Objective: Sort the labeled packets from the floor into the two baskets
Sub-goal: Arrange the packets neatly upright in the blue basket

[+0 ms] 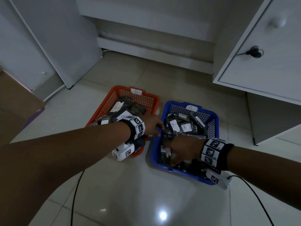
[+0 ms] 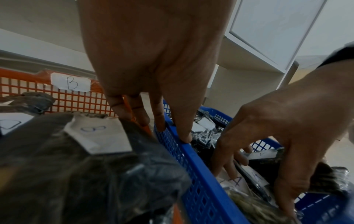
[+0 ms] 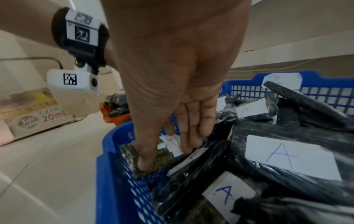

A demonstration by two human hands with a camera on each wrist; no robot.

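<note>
Our right fingers [image 3: 145, 165] press, nearly straight, on a packet [image 3: 162, 159] at the near-left corner of the blue basket [image 1: 156, 154]; whether they pinch it we cannot tell. Our left fingers [image 2: 185, 136] rest straight on that basket's rim, holding nothing. Both baskets are heaped, A packets in blue, B in the orange basket [image 1: 104, 105]. Pressing harder could tip a packet over the rim onto the floor [image 1: 130, 193].

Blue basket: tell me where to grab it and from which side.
Grip the blue basket by its solid top rim, coming from above on the side facing the orange basket. That rim is bare, and the left hand already rests on it; packets fill the middle.
</note>
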